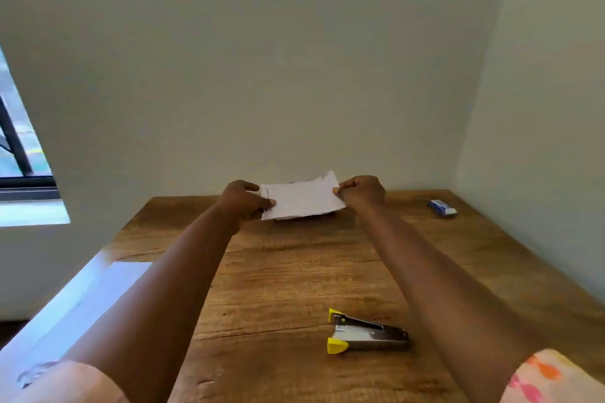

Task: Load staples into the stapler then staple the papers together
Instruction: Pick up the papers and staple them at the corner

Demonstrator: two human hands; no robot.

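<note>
A small stack of white papers (302, 198) is held just above the far end of the wooden table (294, 271). My left hand (244, 199) pinches the stack's left edge and my right hand (361, 191) pinches its right edge. The papers tilt slightly, with the sheets a bit uneven at the top. A metal stapler (366, 332) with yellow ends lies on its side on the near part of the table, between my forearms and touched by neither hand. A small blue staple box (442, 208) sits at the far right of the table.
Pale walls close the table in at the back and on the right. A window (19, 147) is at the left, with a white ledge (82, 298) along the table's left edge.
</note>
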